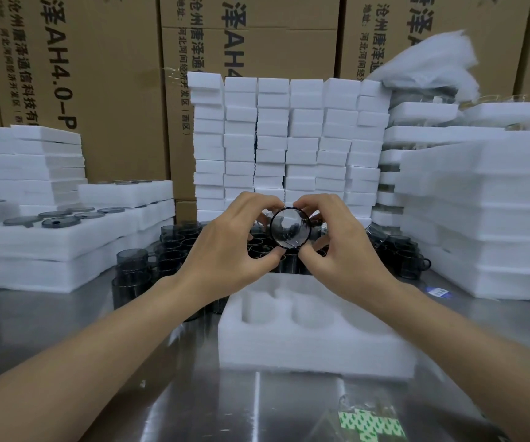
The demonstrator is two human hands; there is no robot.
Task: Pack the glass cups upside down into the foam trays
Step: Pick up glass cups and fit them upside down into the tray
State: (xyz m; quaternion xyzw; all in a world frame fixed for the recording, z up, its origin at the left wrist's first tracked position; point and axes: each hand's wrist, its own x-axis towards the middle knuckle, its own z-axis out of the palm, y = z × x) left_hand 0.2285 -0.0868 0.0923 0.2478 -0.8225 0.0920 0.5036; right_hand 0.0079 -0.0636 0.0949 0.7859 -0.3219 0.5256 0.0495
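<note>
Both hands hold one dark glass cup (290, 229) in the air, its round base turned toward me. My left hand (229, 247) pinches its left side with thumb below and fingers above. My right hand (340, 247) grips its right side the same way. Below the cup lies a white foam tray (316, 342) on the steel table, its round pockets holding nothing. Several more dark glass cups (174, 247) stand crowded behind the tray.
Filled foam trays (62, 240) with cup bases showing are stacked at the left. Tall stacks of foam trays (480, 218) rise at the right, foam blocks (289, 141) stand behind, and cardboard boxes (97, 74) form the back wall. Green-white tape (369, 425) lies near the table's front.
</note>
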